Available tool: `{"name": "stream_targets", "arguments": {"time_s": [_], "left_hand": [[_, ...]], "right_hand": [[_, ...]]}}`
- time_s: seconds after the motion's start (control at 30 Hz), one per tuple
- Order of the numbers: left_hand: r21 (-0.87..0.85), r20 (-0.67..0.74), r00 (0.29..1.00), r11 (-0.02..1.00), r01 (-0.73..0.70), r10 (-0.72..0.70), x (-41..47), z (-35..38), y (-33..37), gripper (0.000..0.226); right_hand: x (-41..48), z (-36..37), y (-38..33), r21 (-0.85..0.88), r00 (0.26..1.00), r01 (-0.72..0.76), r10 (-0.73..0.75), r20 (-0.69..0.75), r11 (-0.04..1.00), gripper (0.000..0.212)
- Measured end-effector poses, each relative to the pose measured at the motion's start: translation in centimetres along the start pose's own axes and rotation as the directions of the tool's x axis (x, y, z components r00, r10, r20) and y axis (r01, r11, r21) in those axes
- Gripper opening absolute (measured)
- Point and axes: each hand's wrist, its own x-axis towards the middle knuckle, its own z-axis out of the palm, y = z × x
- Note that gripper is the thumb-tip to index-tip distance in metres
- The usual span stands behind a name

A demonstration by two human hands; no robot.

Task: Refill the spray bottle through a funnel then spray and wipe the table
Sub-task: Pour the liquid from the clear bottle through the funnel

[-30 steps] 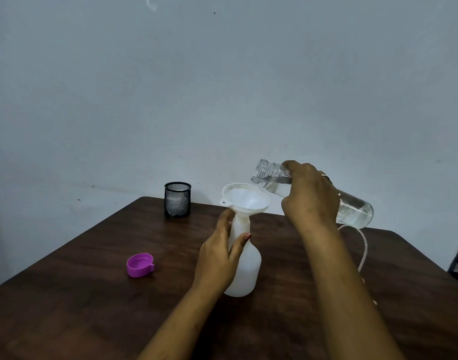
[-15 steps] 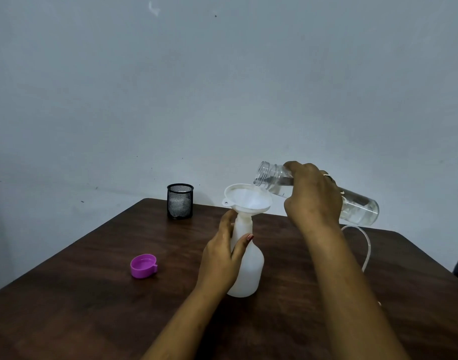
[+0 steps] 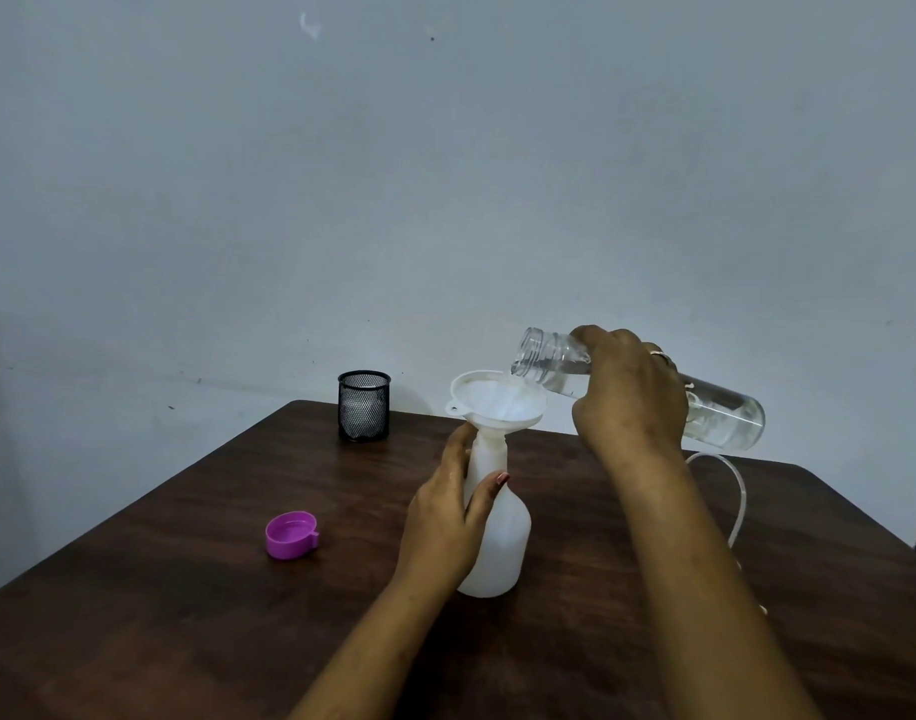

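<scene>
Since the earlier frame I had tipped the clear bottle (image 3: 715,413) lower, so its open mouth now hung just over the rim of the white funnel (image 3: 494,400). My right hand (image 3: 627,397) was wrapped around that bottle's middle, fingers (image 3: 596,337) curled tight over its top. My left hand (image 3: 445,517) gripped the neck of the white spray bottle (image 3: 502,543), which stood upright on the worktop (image 3: 185,589) with the funnel seated in it. Left of it lay a purple cap (image 3: 291,534), with a black mesh cup (image 3: 364,405) further back.
</scene>
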Motion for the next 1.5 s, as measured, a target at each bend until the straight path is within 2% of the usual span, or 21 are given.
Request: {"name": "stream_targets", "arguments": {"time_s": [1.5], "left_hand": [[0.018,0.011,1.000,1.000,-0.014,0.014,-0.05,-0.01,-0.01,0.059]], "right_hand": [[-0.06,-0.68,-0.05,0.001,1.000,-0.017,0.017,0.001,1.000,0.058]]}}
